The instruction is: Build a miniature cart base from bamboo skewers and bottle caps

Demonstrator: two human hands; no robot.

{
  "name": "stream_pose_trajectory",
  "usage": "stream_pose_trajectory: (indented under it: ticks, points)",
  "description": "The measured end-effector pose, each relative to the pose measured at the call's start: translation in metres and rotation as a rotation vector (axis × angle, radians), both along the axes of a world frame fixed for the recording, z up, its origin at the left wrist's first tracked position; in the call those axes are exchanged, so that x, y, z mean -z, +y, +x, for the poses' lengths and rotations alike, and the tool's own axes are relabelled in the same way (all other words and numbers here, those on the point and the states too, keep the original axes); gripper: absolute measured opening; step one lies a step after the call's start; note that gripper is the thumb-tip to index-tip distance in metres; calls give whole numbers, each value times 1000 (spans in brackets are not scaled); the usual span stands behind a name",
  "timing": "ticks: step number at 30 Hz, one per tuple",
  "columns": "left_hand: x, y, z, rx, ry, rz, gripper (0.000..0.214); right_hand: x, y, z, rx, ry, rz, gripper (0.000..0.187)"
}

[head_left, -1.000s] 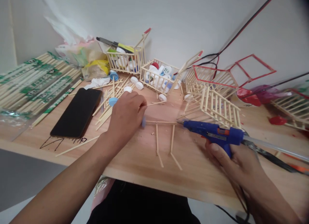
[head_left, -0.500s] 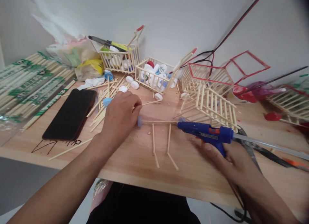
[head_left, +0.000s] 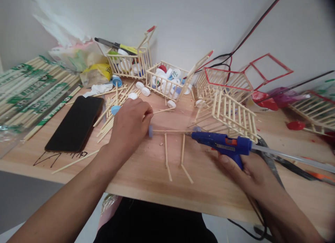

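Note:
My right hand (head_left: 246, 173) is wrapped round the grip of a blue hot glue gun (head_left: 222, 142), a clear glue stick reaching out of its back. The gun's nozzle points left, close to the right end of a thin crossbar (head_left: 170, 131) with bluish bottle caps (head_left: 150, 131) at its ends. Two bent stick legs (head_left: 166, 150) extend from this bar toward me on the table. Closed fingers of my left hand (head_left: 133, 122) are by the left cap. A thin bamboo stick (head_left: 164, 111) juts rightward from its thumb and forefinger; the fingertips are partly hidden.
Behind stand small stick carts holding bottle caps (head_left: 167, 81) and a red-edged cart (head_left: 227, 81). A stick basket (head_left: 234, 114) lies right of centre. Loose sticks (head_left: 107, 122), a phone (head_left: 74, 124) and packaged chopsticks (head_left: 39, 93) lie left. Cables (head_left: 231, 54) run along the wall.
The view shifts very slightly. Both hands, the glue gun and the stick frame keep practically the same positions.

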State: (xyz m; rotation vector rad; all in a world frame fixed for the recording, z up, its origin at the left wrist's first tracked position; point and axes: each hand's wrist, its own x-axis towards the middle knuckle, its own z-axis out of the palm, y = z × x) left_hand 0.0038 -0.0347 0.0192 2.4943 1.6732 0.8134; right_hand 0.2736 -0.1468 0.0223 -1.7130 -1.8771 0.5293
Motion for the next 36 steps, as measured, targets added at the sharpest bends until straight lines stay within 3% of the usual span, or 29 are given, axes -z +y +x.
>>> stream_pose_trajectory:
  ticks: [3, 11, 36]
  points:
    - [0, 0, 0, 3, -6, -3, 13, 2, -1, 3, -71, -73, -13, 33]
    - [-1, 0, 0, 0, 8, -4, 12, 3, -2, 4, -92, -100, -12, 33]
    - [-2, -1, 0, -1, -8, -15, 12, 2, -2, 3, -82, -117, 8, 33]
